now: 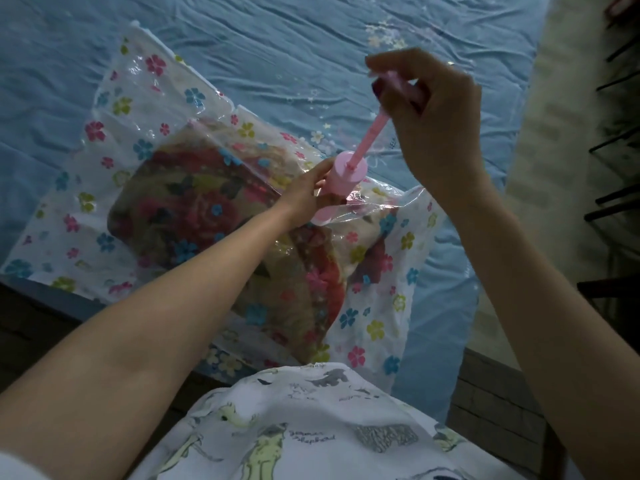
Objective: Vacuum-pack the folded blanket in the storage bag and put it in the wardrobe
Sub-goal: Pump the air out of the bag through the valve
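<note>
A clear bag (104,188) printed with small coloured flowers lies flat on a bed with a wrinkled blue sheet (311,46), its near end reaching the bed's near edge. Inside it sits the folded blanket (194,209), a red and tan floral one, filling the middle and near part of the bag; the far left part of the bag is flat.

A pink hand pump (346,174) stands upright on the bag, right of the blanket's middle, its base against the plastic. The left hand (304,195) grips the pump's barrel, fingers curled round it from the left. The right hand (429,112) is raised above, fingers closed round the handle (398,81), with the pink rod (367,136) drawn well out of the barrel.

Nearest, the person's white patterned shirt (311,427) fills the bottom.
</note>
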